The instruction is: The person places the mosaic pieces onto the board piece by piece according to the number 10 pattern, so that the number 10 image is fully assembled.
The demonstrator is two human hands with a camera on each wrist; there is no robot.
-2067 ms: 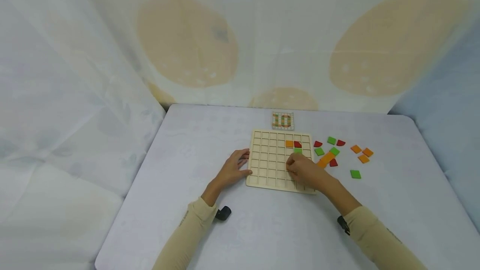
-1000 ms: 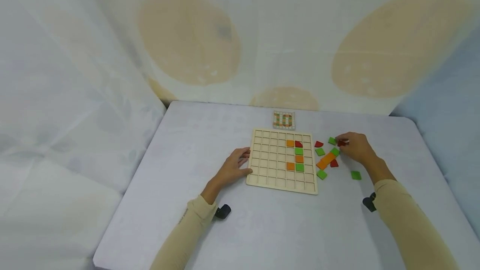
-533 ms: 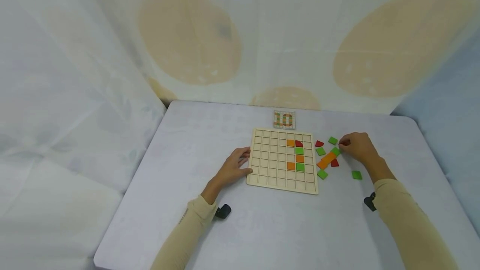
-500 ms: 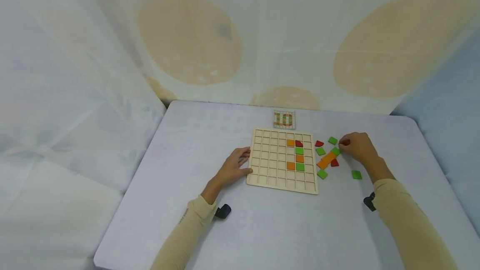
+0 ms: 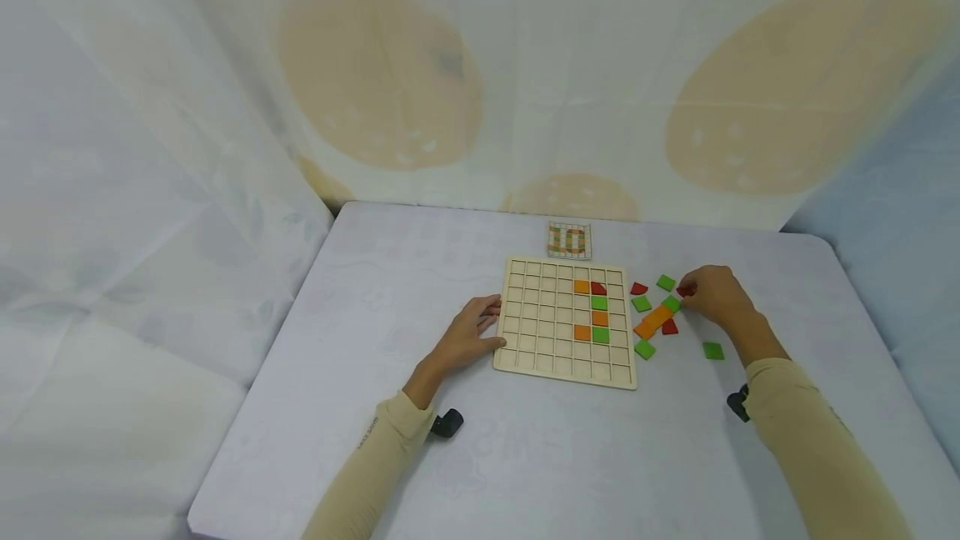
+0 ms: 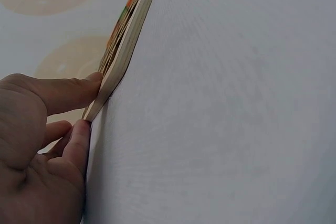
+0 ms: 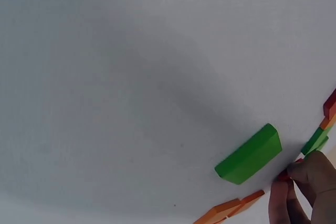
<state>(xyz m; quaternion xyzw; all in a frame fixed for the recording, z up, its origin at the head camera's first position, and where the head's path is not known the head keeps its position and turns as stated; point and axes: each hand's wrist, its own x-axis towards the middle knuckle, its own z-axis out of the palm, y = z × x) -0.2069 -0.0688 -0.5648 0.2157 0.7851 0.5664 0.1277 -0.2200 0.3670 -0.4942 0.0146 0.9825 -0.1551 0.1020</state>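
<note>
My left hand (image 5: 468, 336) rests at the left edge of a pale wooden grid board (image 5: 536, 357), thumb and fingers spread along that side. In the left wrist view the thumb (image 6: 73, 93) touches the board's rim. Several orange, green and red tiles sit in the board's right half, among them an orange tile (image 5: 582, 332). To the right of the board, my right hand (image 5: 716, 297) pinches a red quarter-circle tile (image 5: 682, 292) between thumb and fingers. In the right wrist view that tile is mostly hidden by the fingertips.
Loose tiles lie right of the board: a red quarter-circle (image 5: 639, 288), green tiles such as one square (image 5: 714, 351), and orange tiles (image 5: 654, 322) in a row. More orange tiles (image 7: 220, 212) show in the right wrist view. A pattern card (image 5: 569, 241) lies behind the board.
My right hand has moved from over the board to the loose tiles on the right and taken hold of a red quarter-circle tile. The left hand stays put.
</note>
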